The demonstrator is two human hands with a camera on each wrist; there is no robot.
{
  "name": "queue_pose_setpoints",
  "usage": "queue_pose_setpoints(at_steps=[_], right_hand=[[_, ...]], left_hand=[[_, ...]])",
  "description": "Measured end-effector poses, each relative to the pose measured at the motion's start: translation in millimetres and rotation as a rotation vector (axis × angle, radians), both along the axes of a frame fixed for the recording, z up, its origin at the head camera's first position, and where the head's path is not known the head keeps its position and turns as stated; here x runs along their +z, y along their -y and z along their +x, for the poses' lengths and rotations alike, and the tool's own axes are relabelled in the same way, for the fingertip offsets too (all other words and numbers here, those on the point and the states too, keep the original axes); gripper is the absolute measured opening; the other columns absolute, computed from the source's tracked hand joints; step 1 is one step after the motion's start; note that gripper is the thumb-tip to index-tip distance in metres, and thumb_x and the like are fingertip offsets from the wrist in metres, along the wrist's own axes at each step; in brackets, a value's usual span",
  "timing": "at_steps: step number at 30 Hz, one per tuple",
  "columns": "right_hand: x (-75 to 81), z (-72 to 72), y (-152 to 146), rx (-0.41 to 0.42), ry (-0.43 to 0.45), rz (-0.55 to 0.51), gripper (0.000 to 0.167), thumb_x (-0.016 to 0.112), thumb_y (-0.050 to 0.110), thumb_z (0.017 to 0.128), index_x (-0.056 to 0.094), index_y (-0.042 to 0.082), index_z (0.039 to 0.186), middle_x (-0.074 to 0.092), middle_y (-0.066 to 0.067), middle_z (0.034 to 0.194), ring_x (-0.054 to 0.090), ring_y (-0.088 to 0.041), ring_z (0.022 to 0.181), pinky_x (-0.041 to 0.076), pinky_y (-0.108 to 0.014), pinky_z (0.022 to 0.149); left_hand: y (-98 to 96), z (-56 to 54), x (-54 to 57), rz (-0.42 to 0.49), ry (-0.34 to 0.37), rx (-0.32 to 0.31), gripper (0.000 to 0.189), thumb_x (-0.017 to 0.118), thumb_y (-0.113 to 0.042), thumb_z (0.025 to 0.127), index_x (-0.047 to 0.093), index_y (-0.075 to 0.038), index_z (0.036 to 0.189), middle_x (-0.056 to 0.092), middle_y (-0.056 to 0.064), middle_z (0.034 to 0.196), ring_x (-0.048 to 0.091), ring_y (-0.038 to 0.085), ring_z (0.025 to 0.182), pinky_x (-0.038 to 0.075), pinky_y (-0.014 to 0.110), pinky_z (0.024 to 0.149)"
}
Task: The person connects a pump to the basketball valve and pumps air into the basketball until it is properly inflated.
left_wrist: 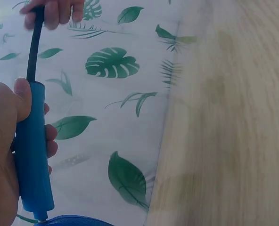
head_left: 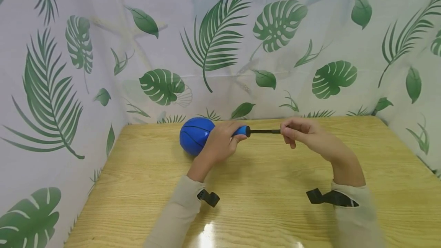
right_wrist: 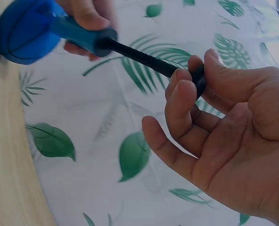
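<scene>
A small hand pump [left_wrist: 33, 150] has a blue barrel and a black rod [head_left: 264, 131] drawn well out of it. My left hand [head_left: 220, 141] grips the barrel, with the thumb lying along it near the collar. At the rod's far end, my right hand [head_left: 310, 137] pinches the black end knob [right_wrist: 199, 80] between thumb and fingers. A blue ball [head_left: 195, 135] with black seam lines sits left of my left hand. In the left wrist view the pump's narrow tip meets the ball [left_wrist: 76, 221]; how deep it goes is hidden.
Both hands are above a wood-grain table [head_left: 144, 198]. A white cloth with green leaf prints [head_left: 220, 98] hangs behind the table and along its sides. Black straps [head_left: 332, 198] sit on both wrists over beige sleeves.
</scene>
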State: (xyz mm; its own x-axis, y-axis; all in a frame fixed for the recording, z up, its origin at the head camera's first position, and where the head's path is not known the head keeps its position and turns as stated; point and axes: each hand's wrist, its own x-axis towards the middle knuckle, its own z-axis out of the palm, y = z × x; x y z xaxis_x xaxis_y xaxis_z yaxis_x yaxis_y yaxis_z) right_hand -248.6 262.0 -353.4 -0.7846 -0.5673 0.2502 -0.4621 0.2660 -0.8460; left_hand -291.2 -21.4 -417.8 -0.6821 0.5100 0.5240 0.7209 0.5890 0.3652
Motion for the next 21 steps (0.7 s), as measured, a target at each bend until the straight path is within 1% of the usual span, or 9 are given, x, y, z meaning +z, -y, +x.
queue_pose_setpoints(at_steps=[3,5,10,14,17,21], right_hand=[[5.3,2.6,-8,-0.003,-0.036,-0.016,0.014,0.048,0.003,0.107,0.062,0.002,0.105,0.056,-0.005,0.084,0.055,-0.021,0.069,0.051,-0.031,0.066],[7.2,3.7,-9,-0.012,-0.052,-0.012,0.014,0.048,0.003,0.107,0.062,0.002,0.104,0.056,-0.004,0.083,0.055,-0.02,0.069,0.05,-0.031,0.066],[6.6,4.1,-4,-0.054,-0.084,-0.021,0.013,0.05,0.003,0.106,0.062,0.001,0.102,0.055,-0.005,0.08,0.055,-0.02,0.067,0.05,-0.03,0.065],[2.1,2.3,3,-0.09,-0.098,-0.025,0.011,0.052,0.004,0.106,0.062,0.002,0.101,0.054,-0.005,0.077,0.054,-0.02,0.065,0.049,-0.03,0.063],[-3.1,-1.2,11,-0.082,-0.087,-0.024,0.011,0.052,0.004,0.105,0.062,0.001,0.101,0.054,-0.006,0.076,0.053,-0.02,0.063,0.049,-0.03,0.061],[-12.4,-6.9,23,-0.053,-0.06,-0.021,0.013,0.051,0.003,0.105,0.061,-0.002,0.098,0.054,-0.008,0.075,0.053,-0.02,0.061,0.05,-0.03,0.058]], left_hand=[[3.4,-1.2,2.0,0.008,0.007,0.013,0.038,0.061,-0.029,0.102,0.065,-0.007,0.133,0.069,0.01,0.126,0.066,0.028,0.116,0.053,0.043,0.102],[4.0,-0.9,2.8,0.005,0.003,0.011,0.039,0.061,-0.03,0.102,0.065,-0.006,0.133,0.069,0.01,0.126,0.066,0.028,0.115,0.053,0.043,0.101],[1.2,1.3,2.6,-0.011,-0.032,0.013,0.039,0.06,-0.03,0.103,0.065,-0.006,0.133,0.068,0.011,0.13,0.065,0.029,0.118,0.051,0.044,0.104],[-3.1,3.3,1.2,-0.013,-0.07,0.01,0.037,0.062,-0.028,0.102,0.066,-0.005,0.131,0.069,0.012,0.127,0.065,0.029,0.119,0.052,0.042,0.104],[-7.2,4.6,-0.4,-0.022,-0.093,-0.002,0.036,0.063,-0.028,0.101,0.067,-0.003,0.128,0.07,0.012,0.123,0.067,0.028,0.116,0.054,0.04,0.101],[-13.0,6.8,-1.9,-0.042,-0.091,-0.016,0.036,0.062,-0.029,0.101,0.067,-0.003,0.126,0.071,0.011,0.119,0.067,0.026,0.113,0.055,0.039,0.098]])
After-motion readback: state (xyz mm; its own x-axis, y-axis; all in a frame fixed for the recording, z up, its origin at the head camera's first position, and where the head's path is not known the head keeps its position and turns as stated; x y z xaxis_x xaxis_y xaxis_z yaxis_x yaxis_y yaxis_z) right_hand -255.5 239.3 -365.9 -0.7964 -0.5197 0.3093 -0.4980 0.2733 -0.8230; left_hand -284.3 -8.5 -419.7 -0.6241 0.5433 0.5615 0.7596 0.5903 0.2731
